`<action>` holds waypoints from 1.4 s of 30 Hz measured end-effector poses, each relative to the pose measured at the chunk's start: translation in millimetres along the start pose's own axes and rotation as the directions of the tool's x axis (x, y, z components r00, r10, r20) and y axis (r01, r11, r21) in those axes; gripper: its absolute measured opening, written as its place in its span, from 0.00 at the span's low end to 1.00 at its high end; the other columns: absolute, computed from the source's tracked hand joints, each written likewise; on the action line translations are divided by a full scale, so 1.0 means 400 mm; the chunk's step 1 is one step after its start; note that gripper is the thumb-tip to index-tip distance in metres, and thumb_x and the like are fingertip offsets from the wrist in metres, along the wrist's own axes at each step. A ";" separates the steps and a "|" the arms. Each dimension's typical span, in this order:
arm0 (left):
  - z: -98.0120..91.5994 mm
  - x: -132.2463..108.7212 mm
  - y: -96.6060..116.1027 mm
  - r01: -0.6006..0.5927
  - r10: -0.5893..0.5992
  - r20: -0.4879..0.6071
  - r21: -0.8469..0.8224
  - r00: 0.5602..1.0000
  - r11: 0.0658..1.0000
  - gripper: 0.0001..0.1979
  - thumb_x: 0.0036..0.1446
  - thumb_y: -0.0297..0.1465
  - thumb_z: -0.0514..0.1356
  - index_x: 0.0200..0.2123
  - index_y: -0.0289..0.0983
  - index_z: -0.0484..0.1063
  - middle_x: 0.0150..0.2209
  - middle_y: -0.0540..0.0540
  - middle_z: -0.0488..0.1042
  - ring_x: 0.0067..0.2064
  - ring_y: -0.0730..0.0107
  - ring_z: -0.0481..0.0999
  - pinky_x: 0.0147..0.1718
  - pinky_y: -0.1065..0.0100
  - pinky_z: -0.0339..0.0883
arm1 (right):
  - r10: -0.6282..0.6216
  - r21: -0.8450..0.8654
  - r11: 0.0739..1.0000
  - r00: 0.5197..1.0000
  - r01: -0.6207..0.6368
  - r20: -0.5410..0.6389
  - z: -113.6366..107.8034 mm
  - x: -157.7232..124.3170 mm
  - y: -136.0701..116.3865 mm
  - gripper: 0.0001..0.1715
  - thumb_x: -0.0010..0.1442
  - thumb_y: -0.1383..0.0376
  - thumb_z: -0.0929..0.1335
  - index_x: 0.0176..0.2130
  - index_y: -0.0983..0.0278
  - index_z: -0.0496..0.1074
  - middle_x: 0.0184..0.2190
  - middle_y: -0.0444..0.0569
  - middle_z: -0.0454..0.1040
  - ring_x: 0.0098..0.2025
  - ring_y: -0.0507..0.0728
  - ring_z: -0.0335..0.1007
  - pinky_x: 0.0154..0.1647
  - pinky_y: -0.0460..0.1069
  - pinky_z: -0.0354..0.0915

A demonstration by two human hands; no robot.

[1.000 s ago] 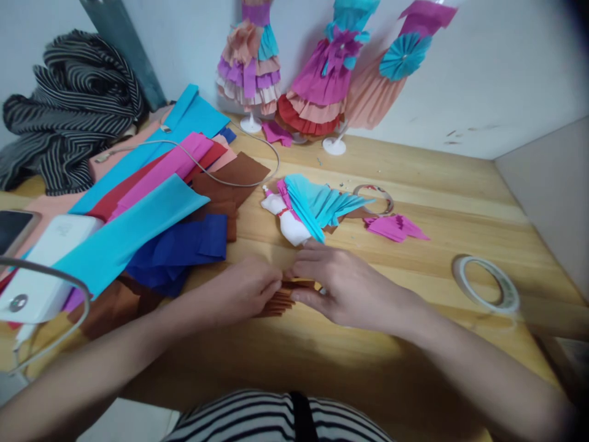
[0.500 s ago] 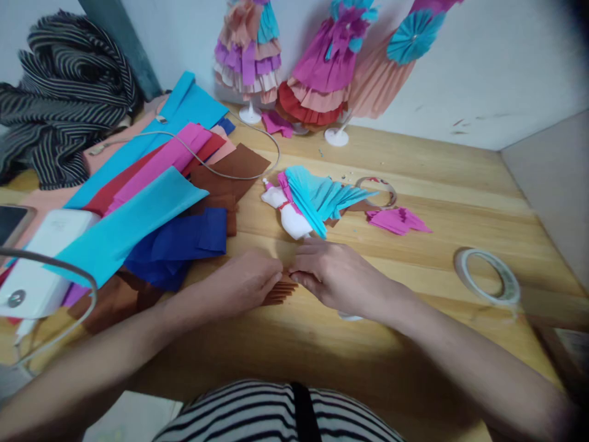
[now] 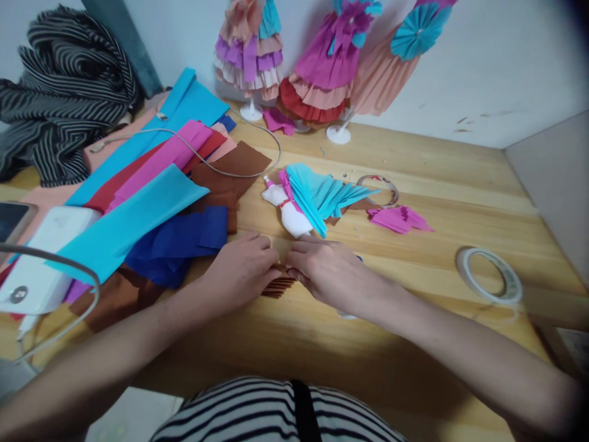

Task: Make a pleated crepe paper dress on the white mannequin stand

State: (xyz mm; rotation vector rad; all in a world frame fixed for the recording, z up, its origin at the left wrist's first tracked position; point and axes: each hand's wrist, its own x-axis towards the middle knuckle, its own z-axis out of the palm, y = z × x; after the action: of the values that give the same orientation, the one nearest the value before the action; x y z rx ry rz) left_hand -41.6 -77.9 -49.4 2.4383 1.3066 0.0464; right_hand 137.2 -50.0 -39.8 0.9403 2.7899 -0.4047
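Note:
Between my two hands, low over the table, is a strip of brown crepe paper (image 3: pixel 278 285) folded into narrow pleats. My left hand (image 3: pixel 246 265) pinches its left side, fingers pressed together. At its right side my right hand (image 3: pixel 324 270) is closed on the paper too, the fingertips partly hidden. Just beyond my hands lies a small white mannequin form (image 3: pixel 294 220) on its side, with pleated light-blue crepe paper (image 3: pixel 329 193) and a magenta strip on it. Part of a small white object shows under my right wrist.
Coloured crepe paper sheets (image 3: pixel 133 215), a white power bank (image 3: pixel 48 261) and a cable crowd the left side. Tape rolls (image 3: pixel 515 279) and pleated magenta paper (image 3: pixel 399 219) lie to the right. Paper dresses on stands (image 3: pixel 338 135) line the wall; a striped cloth (image 3: pixel 78 92) sits back left.
My left hand has shifted slightly up and away from me, its fingers more bent over the pleats. The right hand stays nearly in place, still gripping the brown paper.

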 end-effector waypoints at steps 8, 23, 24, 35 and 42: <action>0.019 0.006 -0.013 -0.077 0.079 -0.035 0.035 0.996 0.996 0.09 0.60 0.26 0.55 0.29 0.34 0.72 0.31 0.46 0.72 0.36 0.65 0.70 0.37 0.65 0.64 | -0.025 -0.088 0.996 1.000 0.025 0.000 0.008 0.006 -0.001 0.07 0.60 0.73 0.65 0.32 0.67 0.72 0.32 0.52 0.74 0.38 0.58 0.66 0.35 0.50 0.56; 0.044 0.004 -0.026 -0.180 0.196 -0.118 0.134 0.974 0.975 0.07 0.61 0.27 0.55 0.31 0.34 0.71 0.31 0.46 0.71 0.35 0.64 0.69 0.34 0.66 0.63 | 0.010 -0.077 0.997 1.000 -0.010 0.006 0.005 0.008 -0.007 0.08 0.61 0.74 0.63 0.34 0.67 0.72 0.31 0.52 0.74 0.38 0.58 0.66 0.34 0.50 0.56; 0.047 0.005 -0.027 -0.186 0.204 -0.123 0.141 0.971 0.972 0.09 0.61 0.27 0.54 0.30 0.34 0.71 0.31 0.46 0.71 0.35 0.65 0.69 0.33 0.66 0.63 | 0.008 -0.075 0.997 1.000 -0.007 0.003 0.007 0.008 -0.007 0.08 0.61 0.74 0.63 0.34 0.67 0.72 0.31 0.52 0.74 0.38 0.58 0.66 0.34 0.50 0.56; 0.048 0.001 -0.025 -0.189 0.211 -0.140 0.155 0.967 0.970 0.13 0.62 0.26 0.51 0.27 0.34 0.71 0.29 0.46 0.70 0.33 0.67 0.69 0.33 0.67 0.63 | -0.121 -0.010 0.993 0.992 0.121 0.021 -0.010 -0.018 0.014 0.08 0.59 0.74 0.64 0.38 0.68 0.71 0.36 0.54 0.73 0.40 0.59 0.66 0.38 0.51 0.60; 0.041 0.006 -0.021 -0.173 0.189 -0.098 0.147 0.977 0.974 0.15 0.63 0.27 0.49 0.28 0.34 0.72 0.29 0.44 0.71 0.34 0.64 0.70 0.34 0.64 0.64 | -0.141 -0.082 0.987 0.990 0.138 -0.031 0.005 -0.026 0.008 0.04 0.58 0.72 0.66 0.36 0.68 0.71 0.34 0.54 0.72 0.39 0.61 0.66 0.40 0.53 0.61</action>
State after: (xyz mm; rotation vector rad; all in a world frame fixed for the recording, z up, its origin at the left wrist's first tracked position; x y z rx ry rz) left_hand -43.6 -76.7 -68.1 2.7024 1.1628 0.1474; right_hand 147.5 -54.0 -40.0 0.7454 2.8911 -0.2945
